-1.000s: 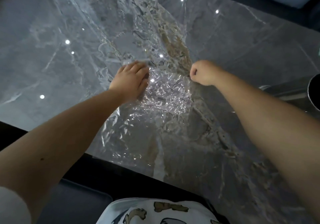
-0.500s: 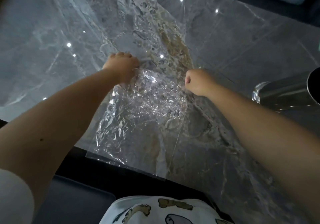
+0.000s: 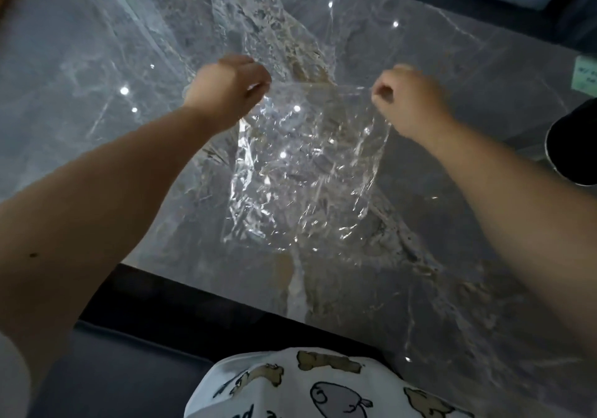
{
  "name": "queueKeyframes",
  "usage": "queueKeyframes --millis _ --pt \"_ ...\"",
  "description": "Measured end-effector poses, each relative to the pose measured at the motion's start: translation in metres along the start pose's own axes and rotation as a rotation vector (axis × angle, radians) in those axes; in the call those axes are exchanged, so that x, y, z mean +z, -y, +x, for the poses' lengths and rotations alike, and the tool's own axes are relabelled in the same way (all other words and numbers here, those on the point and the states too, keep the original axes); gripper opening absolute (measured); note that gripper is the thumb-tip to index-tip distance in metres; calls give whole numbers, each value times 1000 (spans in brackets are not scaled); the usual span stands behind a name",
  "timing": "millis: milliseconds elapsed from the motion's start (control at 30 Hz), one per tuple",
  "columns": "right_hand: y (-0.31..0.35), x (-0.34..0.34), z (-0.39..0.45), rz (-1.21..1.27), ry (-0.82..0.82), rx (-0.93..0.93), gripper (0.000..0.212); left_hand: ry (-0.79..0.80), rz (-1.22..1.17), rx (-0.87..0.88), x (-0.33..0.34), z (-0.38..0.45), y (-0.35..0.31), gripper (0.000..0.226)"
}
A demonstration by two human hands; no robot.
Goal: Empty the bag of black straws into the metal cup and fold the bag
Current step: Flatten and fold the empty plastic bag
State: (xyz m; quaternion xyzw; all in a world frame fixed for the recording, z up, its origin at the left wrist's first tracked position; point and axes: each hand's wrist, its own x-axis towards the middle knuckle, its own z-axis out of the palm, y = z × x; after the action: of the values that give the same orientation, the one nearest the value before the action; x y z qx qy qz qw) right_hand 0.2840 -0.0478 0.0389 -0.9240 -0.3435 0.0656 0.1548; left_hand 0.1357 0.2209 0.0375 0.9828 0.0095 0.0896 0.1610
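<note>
In the head view, our left hand and right hand each pinch a top corner of the crinkled clear plastic bag, stretched above the grey marble table. The metal cup is cut off at the right edge.

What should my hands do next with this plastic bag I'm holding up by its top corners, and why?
Probably bring the pinched far edge toward you, down to the near edge, for the first fold. The left hand and right hand each pinch a corner of the clear bag, which looks empty and hangs crumpled over the marble table.
</note>
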Motion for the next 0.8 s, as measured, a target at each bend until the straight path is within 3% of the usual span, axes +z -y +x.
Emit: queueKeyframes --millis 167,267,467,633,700,800 --pt "-8 -38 -14 -123 -312 -172 15 -254 31 150 -12 -1 -27 21" --pt "-12 -35 -52 -121 -412 -252 7 -296 39 184 -9 -25 -42 18" --pt "-11 20 -161 -108 -321 -309 9 -124 41 246 23 -129 -71 10" --pt "-3 34 -180 58 -206 -101 8 -178 14 112 44 -197 -91 39" --pt "-3 29 -164 94 -169 -28 12 -85 -97 275 56 -220 -109 44" --pt "-2 17 -138 88 -187 -7 11 254 -95 533 80 -228 -130 50"
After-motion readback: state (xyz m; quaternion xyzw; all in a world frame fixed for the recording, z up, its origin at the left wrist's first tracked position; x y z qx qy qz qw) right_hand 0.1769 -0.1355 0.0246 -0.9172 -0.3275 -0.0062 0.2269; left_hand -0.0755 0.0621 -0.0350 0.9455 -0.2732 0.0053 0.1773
